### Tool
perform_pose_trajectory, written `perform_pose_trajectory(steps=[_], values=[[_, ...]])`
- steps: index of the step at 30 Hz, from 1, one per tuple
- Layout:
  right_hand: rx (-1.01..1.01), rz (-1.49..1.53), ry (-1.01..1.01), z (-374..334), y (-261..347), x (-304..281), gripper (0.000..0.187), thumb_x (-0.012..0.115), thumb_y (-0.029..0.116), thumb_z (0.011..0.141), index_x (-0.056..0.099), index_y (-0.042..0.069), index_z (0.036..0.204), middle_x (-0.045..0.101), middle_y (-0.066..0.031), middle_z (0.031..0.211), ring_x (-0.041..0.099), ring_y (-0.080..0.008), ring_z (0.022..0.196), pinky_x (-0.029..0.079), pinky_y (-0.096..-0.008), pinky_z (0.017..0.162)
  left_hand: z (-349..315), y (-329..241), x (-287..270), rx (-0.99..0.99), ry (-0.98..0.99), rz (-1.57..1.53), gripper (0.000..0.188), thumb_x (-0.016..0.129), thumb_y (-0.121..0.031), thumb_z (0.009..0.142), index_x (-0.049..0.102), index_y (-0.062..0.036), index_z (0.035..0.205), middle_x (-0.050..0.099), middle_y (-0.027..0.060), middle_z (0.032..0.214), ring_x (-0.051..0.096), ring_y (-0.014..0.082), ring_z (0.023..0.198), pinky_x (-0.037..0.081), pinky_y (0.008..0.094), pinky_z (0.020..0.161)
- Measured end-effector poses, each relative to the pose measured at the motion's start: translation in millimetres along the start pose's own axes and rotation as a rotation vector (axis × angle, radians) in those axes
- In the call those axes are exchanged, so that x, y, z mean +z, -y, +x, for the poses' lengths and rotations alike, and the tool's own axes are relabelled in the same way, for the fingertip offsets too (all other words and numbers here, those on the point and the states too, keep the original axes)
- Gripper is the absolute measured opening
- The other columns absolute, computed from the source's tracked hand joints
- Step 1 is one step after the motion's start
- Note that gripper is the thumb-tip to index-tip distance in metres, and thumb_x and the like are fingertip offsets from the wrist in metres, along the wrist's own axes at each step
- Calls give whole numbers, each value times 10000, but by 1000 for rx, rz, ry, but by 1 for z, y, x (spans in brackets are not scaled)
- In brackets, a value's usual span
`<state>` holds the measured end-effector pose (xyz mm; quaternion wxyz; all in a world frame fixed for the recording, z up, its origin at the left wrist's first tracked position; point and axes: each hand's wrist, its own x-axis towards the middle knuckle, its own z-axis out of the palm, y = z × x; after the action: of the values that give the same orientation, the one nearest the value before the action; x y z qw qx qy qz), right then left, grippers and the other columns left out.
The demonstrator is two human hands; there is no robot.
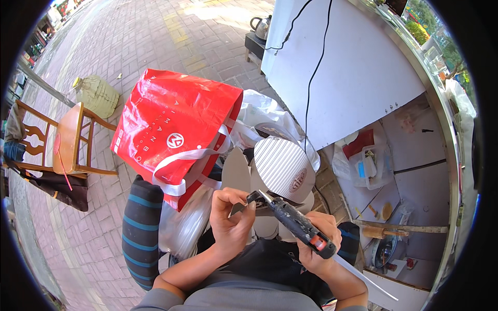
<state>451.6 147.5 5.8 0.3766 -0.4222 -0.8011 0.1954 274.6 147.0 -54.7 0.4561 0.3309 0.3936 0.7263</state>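
Note:
My right hand is closed around a black glue gun. Its metal nozzle points up and left, and a long white glue stick sticks out of its back end. In my left hand, thumb and fingers pinch a small black piece right beside the nozzle. I cannot tell whether the nozzle touches it. Just beyond both hands is a rounded white ribbed piece with a dark round mark. A grey oval flap stands to its left. What lies under my fingers is partly hidden.
A large red bag with white handles leans at front left, with clear plastic below it. A black cord hangs over the white panel. Right are open shelves with a plastic container. A wooden chair stands left.

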Motion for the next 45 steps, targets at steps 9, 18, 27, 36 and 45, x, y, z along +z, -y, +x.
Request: perform_pose_trajectory(steps=[9,18,27,36,45], values=[[87,66,61,6,10,-6,250,747,167,851,605,34,1008,632,-112,903,656,-297,731,528,-350,602,0,3,-2,21,-2,18,302,574,172,821,422,-57,946,568,87,950,549,118,854,443,225,795],[56,4,21,8,8,-10,269,743,145,852,581,-4,1007,621,-126,863,630,-289,673,480,-361,520,1,2,-2,57,4,65,293,577,169,821,425,-56,929,565,91,940,548,113,832,447,228,779],[94,30,-16,11,9,-12,222,736,136,858,606,8,985,639,-127,902,654,-279,703,511,-337,581,1,1,-2,66,10,94,281,592,151,835,429,-56,934,572,92,950,552,111,828,444,226,779],[114,179,137,4,21,-14,264,718,142,870,574,11,1049,613,-127,956,620,-261,811,495,-341,705,2,2,-2,96,43,142,269,604,135,851,430,-49,942,572,91,952,558,110,838,453,230,774],[71,99,114,9,18,-10,307,766,156,814,599,41,1044,639,-100,913,659,-279,721,528,-332,591,2,1,-3,78,59,128,289,631,116,845,427,-61,948,557,87,954,544,110,827,455,239,760]])
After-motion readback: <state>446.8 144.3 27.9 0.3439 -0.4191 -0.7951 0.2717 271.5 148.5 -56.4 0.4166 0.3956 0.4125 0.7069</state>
